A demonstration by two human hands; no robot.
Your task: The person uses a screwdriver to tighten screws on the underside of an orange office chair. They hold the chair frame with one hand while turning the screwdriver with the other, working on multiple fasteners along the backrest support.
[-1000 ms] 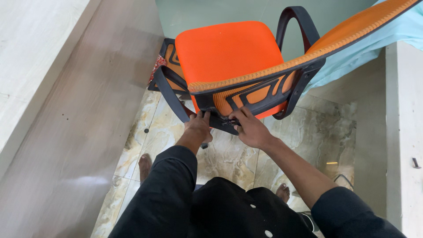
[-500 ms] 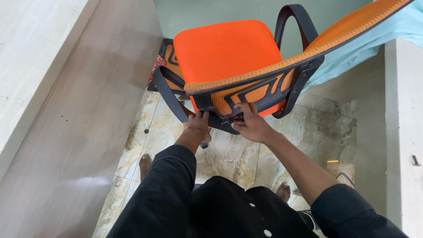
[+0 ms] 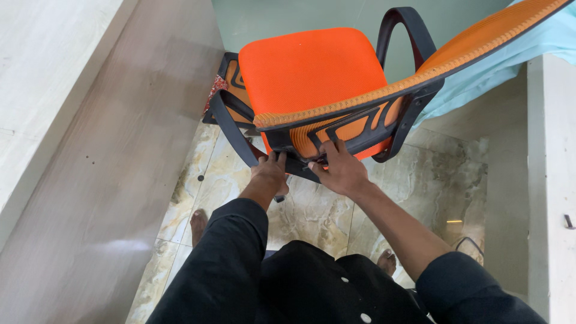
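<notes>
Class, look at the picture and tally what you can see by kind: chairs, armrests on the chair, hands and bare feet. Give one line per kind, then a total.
Chairs: 1, the orange chair
Armrests: 2
Hands: 2, left hand, right hand
Bare feet: 2
Total: 7

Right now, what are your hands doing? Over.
Left hand and right hand both on the orange chair's black back frame. Nothing between. Over.

Chair (image 3: 318, 78) stood on the tiled floor (image 3: 312, 210) ahead of the person, left hand (image 3: 270, 174) and right hand (image 3: 339, 171) side by side on the frame under its backrest, cloth (image 3: 510, 60) behind it at right, feet below.
</notes>
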